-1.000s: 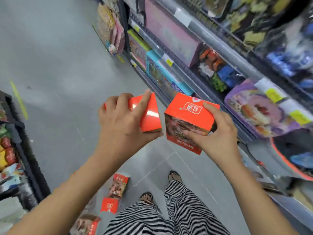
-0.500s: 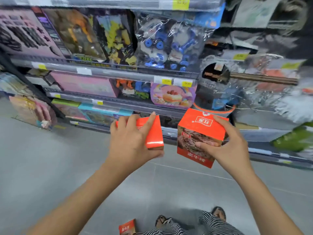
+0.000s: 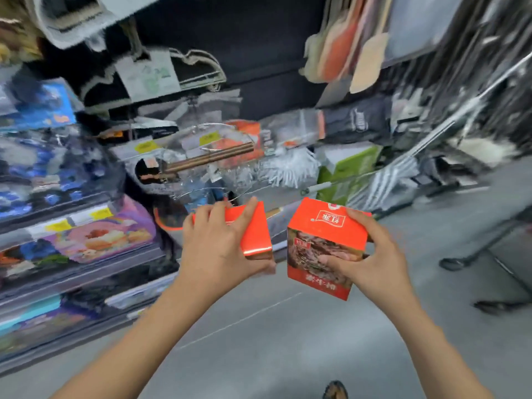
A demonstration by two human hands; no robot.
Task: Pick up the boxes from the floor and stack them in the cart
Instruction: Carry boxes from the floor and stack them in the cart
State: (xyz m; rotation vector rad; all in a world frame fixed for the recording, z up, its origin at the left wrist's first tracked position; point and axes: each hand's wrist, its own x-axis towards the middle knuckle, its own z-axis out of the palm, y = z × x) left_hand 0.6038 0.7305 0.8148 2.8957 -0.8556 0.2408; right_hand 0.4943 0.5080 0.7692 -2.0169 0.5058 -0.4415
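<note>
I hold two orange-red boxes at chest height over the grey floor. My left hand point(image 3: 220, 249) is wrapped over the top and side of the left box point(image 3: 254, 233), hiding most of it. My right hand point(image 3: 365, 254) grips the right box point(image 3: 322, 226) from its right side, thumb across the food picture on its front. The two boxes are apart, with a narrow gap between them. No cart is in view.
Store shelves point(image 3: 72, 226) packed with toys and packaged goods run along the left and middle. Hanging goods fill the top. A green carton point(image 3: 348, 168) stands behind the boxes. Dark metal rack legs point(image 3: 478, 251) stand on the floor point(image 3: 288, 341) at right. One foot point(image 3: 335, 390) shows below.
The view has swung further right along the shelves, blurring them. Both hands keep their boxes in the same grip. The boxes lying on the floor have left the view.
</note>
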